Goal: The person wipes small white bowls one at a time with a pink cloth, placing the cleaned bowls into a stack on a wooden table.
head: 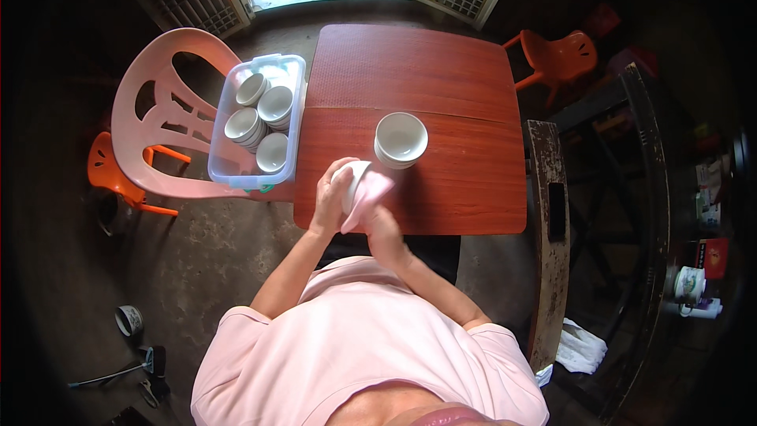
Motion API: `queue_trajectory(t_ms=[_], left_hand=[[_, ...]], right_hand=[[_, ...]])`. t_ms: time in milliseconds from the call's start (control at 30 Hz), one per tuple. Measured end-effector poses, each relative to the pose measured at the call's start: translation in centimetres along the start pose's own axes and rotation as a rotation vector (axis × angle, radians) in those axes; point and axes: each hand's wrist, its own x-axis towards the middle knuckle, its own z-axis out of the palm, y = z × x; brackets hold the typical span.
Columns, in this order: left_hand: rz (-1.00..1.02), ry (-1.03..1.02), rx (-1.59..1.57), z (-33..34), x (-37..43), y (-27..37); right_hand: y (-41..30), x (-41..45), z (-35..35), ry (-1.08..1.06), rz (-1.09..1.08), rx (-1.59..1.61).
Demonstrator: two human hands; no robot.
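My left hand grips a white bowl, tilted on its side above the near left part of the red-brown wooden table. A pink cloth lies against the bowl's opening, held by my right hand, whose fingers are partly hidden by it. Just beyond my hands, a stack of white bowls stands upright on the table. To the left, several more stacks of white bowls sit inside a clear plastic bin.
The bin rests at a pink plastic chair by the table's left edge. Orange chairs stand behind at right and at left. A worn wooden bench bearing a dark phone-like object runs along the right side.
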Motion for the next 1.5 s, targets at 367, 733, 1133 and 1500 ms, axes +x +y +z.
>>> queue_trajectory(t_ms=[367,733,1133,1500], left_hand=[[-0.452,0.012,-0.162,0.9,-0.3,2.8],[-0.311,0.060,-0.092,-0.2,0.3,0.6],[-0.471,-0.028,-0.177,-1.2,-0.2,2.3],[0.681,0.113,0.759,-0.3,-1.0,0.1]], right_hand=[[2.0,1.0,-3.7,-0.109,-0.885,-1.330],[3.7,1.6,-3.1,0.018,-0.834,-1.149],[-1.8,0.7,0.1,0.173,-0.336,-0.913],[-1.3,1.7,0.7,0.285,-0.126,-0.402]])
